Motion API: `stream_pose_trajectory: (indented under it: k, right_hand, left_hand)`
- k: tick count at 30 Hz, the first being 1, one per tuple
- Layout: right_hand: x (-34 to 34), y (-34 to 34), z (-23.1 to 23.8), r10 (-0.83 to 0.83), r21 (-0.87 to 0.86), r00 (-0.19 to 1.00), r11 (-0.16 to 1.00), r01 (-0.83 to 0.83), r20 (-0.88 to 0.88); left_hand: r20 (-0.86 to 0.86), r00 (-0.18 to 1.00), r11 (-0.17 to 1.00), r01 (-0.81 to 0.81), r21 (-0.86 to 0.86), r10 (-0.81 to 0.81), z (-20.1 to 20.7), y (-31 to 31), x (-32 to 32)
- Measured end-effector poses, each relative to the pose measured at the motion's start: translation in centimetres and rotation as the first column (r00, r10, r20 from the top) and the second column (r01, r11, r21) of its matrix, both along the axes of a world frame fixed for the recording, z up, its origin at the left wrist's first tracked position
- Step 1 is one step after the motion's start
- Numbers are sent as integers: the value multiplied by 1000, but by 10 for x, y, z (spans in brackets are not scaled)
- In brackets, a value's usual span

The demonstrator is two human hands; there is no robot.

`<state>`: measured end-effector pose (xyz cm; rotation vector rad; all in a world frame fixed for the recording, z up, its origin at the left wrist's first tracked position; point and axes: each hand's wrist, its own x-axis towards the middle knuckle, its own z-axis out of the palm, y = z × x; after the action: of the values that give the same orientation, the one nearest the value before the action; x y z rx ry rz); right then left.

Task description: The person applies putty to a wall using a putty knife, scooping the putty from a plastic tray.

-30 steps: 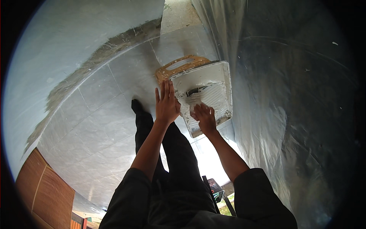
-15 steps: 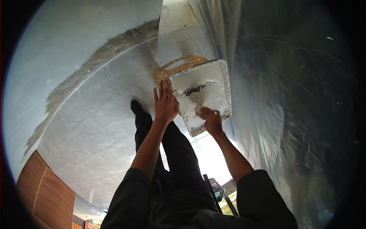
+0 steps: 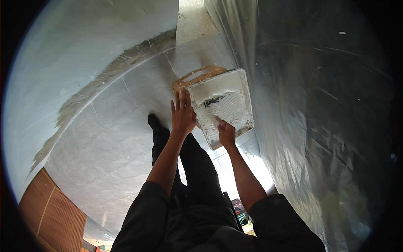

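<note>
A rectangular paint tray (image 3: 228,98), smeared with white paint, is held out in front of me above the tiled floor. A tan plastic handle frame (image 3: 197,76) sticks out from its far end. My left hand (image 3: 183,116) lies against the tray's left edge with the fingers spread and pointing away. My right hand (image 3: 226,133) grips the tray's near end, thumb on the ribbed white surface. A dark streak (image 3: 215,101) shows in the paint near the tray's middle.
Grey floor tiles (image 3: 113,138) lie below, with my dark trouser legs and one shoe (image 3: 153,122) over them. Clear plastic sheeting (image 3: 319,126) covers the right side. A pale wall (image 3: 71,54) with a rough bare strip stands left. A brown slatted panel (image 3: 50,210) sits lower left.
My right hand has slid from the tray's middle down toward its near end. The tray has tilted slightly; my left hand stays on its left edge.
</note>
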<state>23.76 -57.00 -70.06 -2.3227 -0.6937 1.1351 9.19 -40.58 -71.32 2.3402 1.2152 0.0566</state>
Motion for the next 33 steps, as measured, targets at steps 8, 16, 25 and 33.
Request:
stream_pose_trajectory:
  k: [8, 16, 25, 33]
  right_hand:
    - [33, 69, 90, -139, 237, 452, 697, 677, -881]
    - [22, 200, 248, 284, 417, 308, 565, 712, -908]
    - [12, 348, 462, 568, 725, 489, 319, 610, -662]
    - [0, 444, 691, 661, 910, 673, 36, 413, -332]
  left_hand:
    - [198, 980, 1000, -10, 8, 8, 98, 55, -7]
    - [367, 927, 937, -57, 345, -79, 251, 176, -17]
    - [459, 827, 593, -201, 780, -323, 479, 299, -31]
    - [360, 873, 158, -325, 932, -330, 646, 354, -68]
